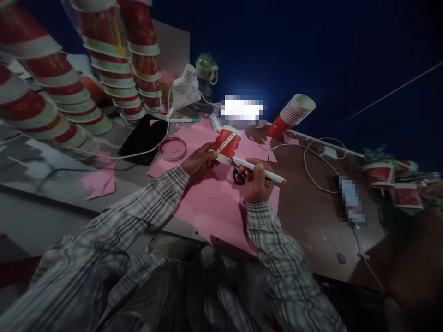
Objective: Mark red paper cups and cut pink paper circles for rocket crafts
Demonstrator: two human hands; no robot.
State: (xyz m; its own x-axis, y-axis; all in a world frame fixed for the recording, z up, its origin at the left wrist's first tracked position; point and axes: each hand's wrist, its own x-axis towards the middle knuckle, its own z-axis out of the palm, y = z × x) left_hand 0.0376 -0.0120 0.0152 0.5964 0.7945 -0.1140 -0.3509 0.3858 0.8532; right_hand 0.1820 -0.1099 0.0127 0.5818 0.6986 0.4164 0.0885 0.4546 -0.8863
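Observation:
My left hand (200,159) is closed round a red and white paper cup (227,143), holding it on its side over a pink paper sheet (214,203). My right hand (256,181) grips a white marker pen (260,170) with an orange end, its tip touching the cup's lower rim. Black-handled scissors (237,176) lie on the pink sheet just under and beside my right hand. Both sleeves are grey plaid.
Tall stacks of red and white cups (114,60) stand at the back left. A tilted cup stack (293,114) lies behind. A tape ring (172,148), black tablet (143,139), white cables (318,180), face mask (185,90), bottle (206,74) and pink scraps (99,181) sit around. More cups (384,177) are at right.

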